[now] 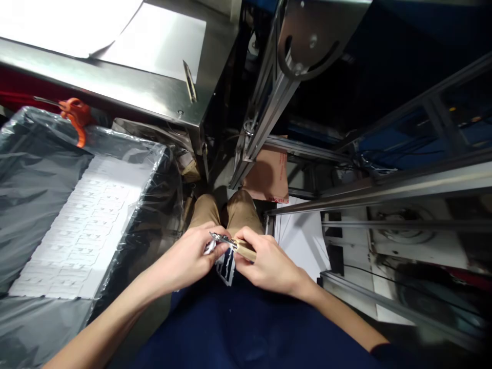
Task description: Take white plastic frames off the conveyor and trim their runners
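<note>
Over my lap, my left hand (pixel 196 253) pinches a small white plastic part (pixel 226 274) with frame-like openings, which hangs below the fingers. My right hand (pixel 265 259) is closed around the beige handle of a slim cutting tool that looks like a knife (pixel 246 251). Its dark metal end points left and lies across the white part, by my left fingertips. Whether the blade touches the part cannot be made out. My fingers cover much of the part.
At left, a bin lined with clear plastic (pixel 157 159) holds rows of white parts (pixel 82 230). An orange air gun (pixel 78 115) hangs at its rim. A metal table (pixel 215 56) bears white sheets (pixel 161 41) and a brass-coloured tool (pixel 189 82). Metal framing (pixel 269 118) stands at right.
</note>
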The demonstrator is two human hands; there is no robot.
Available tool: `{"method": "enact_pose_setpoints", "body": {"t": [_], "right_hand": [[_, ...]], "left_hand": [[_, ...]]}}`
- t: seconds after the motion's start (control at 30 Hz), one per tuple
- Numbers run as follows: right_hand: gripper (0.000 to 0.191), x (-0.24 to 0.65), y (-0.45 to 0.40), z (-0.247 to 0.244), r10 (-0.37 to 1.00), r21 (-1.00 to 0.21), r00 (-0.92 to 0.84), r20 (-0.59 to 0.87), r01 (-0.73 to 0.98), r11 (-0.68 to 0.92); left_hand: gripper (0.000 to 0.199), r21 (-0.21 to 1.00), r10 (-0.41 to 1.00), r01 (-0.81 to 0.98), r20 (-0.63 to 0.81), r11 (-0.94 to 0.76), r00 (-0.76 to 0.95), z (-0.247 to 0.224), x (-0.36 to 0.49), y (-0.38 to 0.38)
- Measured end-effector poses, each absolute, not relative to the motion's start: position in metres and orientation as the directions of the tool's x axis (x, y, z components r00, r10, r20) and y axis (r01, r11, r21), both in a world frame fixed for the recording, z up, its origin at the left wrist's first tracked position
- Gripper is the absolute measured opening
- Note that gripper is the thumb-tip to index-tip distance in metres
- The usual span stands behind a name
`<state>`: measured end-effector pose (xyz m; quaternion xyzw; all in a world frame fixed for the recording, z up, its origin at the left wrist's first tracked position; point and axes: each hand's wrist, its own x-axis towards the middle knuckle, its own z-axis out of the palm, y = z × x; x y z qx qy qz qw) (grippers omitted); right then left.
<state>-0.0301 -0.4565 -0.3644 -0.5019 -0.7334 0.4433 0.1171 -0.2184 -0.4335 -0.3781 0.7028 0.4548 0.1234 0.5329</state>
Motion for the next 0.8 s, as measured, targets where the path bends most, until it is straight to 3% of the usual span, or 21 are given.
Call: {"method": "enact_pose_setpoints", "body": {"t": [0.17,0.57,0.8], "right_hand": [[0.019,-0.036,-0.469,-0.371,0.824,-0.773,-0.483,-0.296,0.628,0.091],[0.019,-0.038,-0.471,-0.376,0.806,-0.775,-0.512,-0.299,0.623,0.108],[0.015,-0.021,-0.458,-0.369,0.778,-0.784,-0.524,-0.347,0.617,0.066]], "left_hand": [[0.012,0.866,0.792,0.5,-0.314,0.012,0.524,-0.392,-0.219,-0.451],[0.016,0.851,0.825,0.516,-0.221,-0.098,0.52,-0.4,-0.217,-0.462],[0.013,0.884,0.801,0.465,-0.318,0.056,0.508,-0.4,-0.216,-0.46]]}}
